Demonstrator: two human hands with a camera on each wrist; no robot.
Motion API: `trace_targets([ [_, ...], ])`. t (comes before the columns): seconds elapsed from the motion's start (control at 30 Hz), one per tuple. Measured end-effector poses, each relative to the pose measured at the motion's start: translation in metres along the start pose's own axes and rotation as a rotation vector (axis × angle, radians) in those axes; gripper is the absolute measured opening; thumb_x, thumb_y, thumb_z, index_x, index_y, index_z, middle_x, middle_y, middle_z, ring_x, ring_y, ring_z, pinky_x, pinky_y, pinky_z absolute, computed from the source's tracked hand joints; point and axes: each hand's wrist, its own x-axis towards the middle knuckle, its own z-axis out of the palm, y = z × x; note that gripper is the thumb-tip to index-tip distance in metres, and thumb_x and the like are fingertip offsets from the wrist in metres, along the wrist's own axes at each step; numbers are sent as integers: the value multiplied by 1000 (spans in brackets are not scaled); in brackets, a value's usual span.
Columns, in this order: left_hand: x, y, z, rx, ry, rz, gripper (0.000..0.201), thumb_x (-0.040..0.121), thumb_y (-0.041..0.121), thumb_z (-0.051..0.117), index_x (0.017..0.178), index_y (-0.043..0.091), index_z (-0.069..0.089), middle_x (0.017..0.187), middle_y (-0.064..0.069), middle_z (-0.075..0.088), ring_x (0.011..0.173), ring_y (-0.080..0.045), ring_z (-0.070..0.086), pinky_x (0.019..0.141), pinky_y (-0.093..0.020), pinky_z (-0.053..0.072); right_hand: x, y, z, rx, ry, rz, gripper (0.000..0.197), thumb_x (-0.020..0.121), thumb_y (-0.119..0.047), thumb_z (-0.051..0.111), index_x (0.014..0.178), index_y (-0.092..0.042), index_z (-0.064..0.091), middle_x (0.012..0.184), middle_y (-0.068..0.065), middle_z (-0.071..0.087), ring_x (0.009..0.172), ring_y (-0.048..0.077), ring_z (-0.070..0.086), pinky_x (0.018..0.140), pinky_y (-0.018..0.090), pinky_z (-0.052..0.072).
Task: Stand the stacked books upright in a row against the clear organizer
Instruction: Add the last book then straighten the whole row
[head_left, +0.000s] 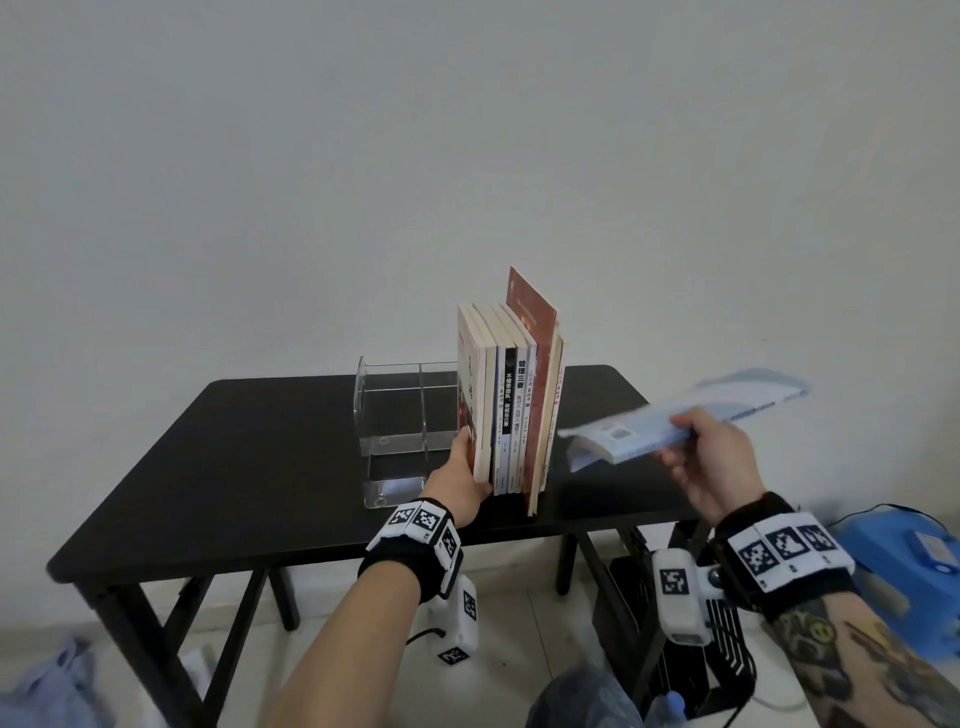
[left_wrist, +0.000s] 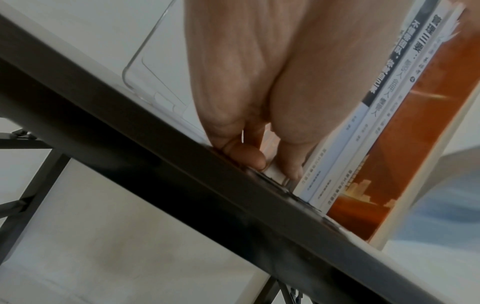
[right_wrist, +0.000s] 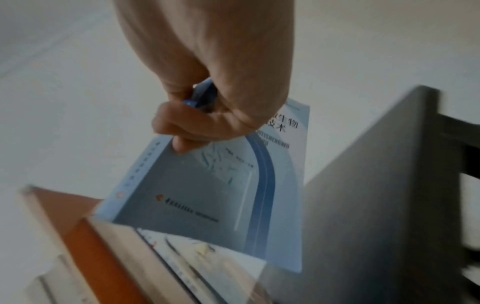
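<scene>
Upright paperbacks beside a clear acrylic organizer
Left hand pinches the leftmost book's near edge; right hand grips a glossy blue book, its cover visible only from the right wrist.

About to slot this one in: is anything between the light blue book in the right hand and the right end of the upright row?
Nothing visible. The light blue book is held in the right hand above the table, and the space beside the row of books looks bare. The left hand steadies the row's opposite end.
</scene>
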Motion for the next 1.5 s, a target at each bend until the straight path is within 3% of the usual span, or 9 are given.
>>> trace_targets([
  [0.27,0,-1,1,0,-3,-17,90,95,16,61,158,33,-1,135,-10,61,119,-31,62,105,-42,48,-45,-79,63,7,-94,-652,5,86,-3,56,87,-8,56,53,7,61,39,23,54,37,24,42],
  [0.4,1,-2,1,-4,-9,-19,91,96,16,60,158,33,-4,134,-10,62,117,-30,63,104,-41,48,-80,-96,95,37,-146,-818,3,89,-3,59,89,-6,59,61,-1,64,45,26,57,43,29,48],
  [0.73,5,-7,5,14,23,-14,90,94,17,60,158,34,-1,131,-12,64,115,-31,64,102,-41,48,-88,-26,131,-436,-421,-633,6,91,-17,63,89,-15,68,68,3,72,60,14,69,59,34,60],
  [0.8,5,-8,6,24,32,-9,89,94,17,60,159,33,1,128,-13,65,114,-33,64,102,-43,48,-84,-10,135,-573,-426,-612,13,91,-17,63,90,-4,68,64,-3,69,57,5,67,56,22,57],
  [0.97,3,-7,8,88,54,-9,51,95,24,56,142,10,42,120,-16,67,112,-35,63,94,-39,51,-79,16,139,-861,-378,-675,10,88,-18,59,85,-13,52,70,-5,63,58,6,58,46,7,42],
  [1.1,-4,-11,12,-73,107,19,100,89,32,65,156,6,-4,134,-17,58,119,-33,60,98,-39,49,-82,34,142,-1063,-355,-663,30,91,-22,57,115,-4,51,93,6,67,63,13,54,51,10,41],
  [1.23,0,-21,13,-109,201,153,119,66,47,80,158,20,9,159,-4,28,142,-21,39,113,-41,42,-84,44,148,-1160,-361,-643,60,94,-26,53,146,-11,28,104,10,69,63,16,56,63,26,55],
  [1.37,15,-36,16,-123,128,185,89,72,52,74,147,37,29,144,5,45,133,-15,48,106,-43,49,-82,58,154,-1217,-329,-650,80,95,-30,46,153,-25,-9,84,8,69,59,20,63,64,33,58],
  [1.5,-19,-13,-1,2,52,231,73,95,25,57,155,11,19,159,-12,28,148,-29,28,120,-43,29,-76,75,154,-1257,-294,-658,85,96,-34,43,148,-28,-24,71,3,67,54,18,62,62,35,58],
])
